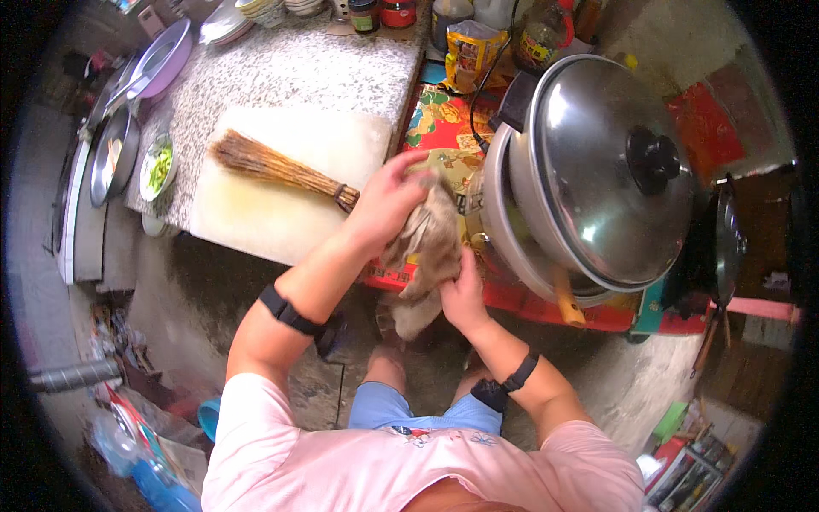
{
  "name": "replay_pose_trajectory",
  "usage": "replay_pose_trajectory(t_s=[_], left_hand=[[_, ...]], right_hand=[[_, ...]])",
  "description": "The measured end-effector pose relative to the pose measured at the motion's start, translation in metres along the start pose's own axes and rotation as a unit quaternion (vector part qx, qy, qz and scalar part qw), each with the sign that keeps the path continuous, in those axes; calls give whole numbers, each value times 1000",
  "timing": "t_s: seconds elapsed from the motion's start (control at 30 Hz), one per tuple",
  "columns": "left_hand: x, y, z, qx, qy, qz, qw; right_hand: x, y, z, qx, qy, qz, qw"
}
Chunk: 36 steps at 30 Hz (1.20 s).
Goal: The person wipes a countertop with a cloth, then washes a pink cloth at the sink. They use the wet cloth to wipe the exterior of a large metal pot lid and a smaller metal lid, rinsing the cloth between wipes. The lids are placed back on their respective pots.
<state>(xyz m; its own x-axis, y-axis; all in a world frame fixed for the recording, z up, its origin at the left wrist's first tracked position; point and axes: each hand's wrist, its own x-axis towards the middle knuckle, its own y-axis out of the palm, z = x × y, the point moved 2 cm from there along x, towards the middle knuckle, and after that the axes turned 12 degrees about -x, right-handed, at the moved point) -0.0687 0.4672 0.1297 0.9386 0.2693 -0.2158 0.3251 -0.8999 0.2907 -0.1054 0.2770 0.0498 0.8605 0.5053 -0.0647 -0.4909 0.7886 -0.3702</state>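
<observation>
A crumpled greyish-brown cloth hangs between my two hands, in front of the table edge with the red patterned cover. My left hand grips its upper left part, and my right hand holds its lower right side. The cloth hides some of the fingers. Left of my left hand, a bound bristle brush lies across a pale cutting board, its tied handle end close to my wrist. Right of the cloth stands a large metal pot with a shiny lid, resting in a wide metal pan.
A bowl of chopped greens, a metal bowl and a purple basin stand at the left. Jars, a yellow packet and a bottle line the back. A wooden handle juts over the front edge.
</observation>
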Motion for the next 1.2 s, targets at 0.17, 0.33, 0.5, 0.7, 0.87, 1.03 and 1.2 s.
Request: replay_pose_trajectory(t_s=[0.17, 0.33, 0.5, 0.7, 0.87, 1.03, 1.2], left_hand=[[110, -8, -23, 286, 203, 76, 933], [195, -26, 27, 682, 116, 129, 710], [218, -3, 64, 793, 35, 202, 574], [208, -1, 64, 754, -50, 211, 620], [143, -12, 101, 718, 15, 258, 647], [51, 7, 113, 711, -36, 237, 661], [-29, 3, 134, 694, -131, 194, 680]], right_hand=[[74, 33, 39, -176, -102, -182, 962], [141, 62, -27, -301, -100, -156, 936], [132, 72, -48, -466, 14, -1, 885], [104, 75, -55, -517, -19, 5, 856], [58, 64, -45, -508, -37, 58, 859], [10, 54, -62, -254, 130, 21, 958], [-25, 30, -86, -379, -29, 77, 922]])
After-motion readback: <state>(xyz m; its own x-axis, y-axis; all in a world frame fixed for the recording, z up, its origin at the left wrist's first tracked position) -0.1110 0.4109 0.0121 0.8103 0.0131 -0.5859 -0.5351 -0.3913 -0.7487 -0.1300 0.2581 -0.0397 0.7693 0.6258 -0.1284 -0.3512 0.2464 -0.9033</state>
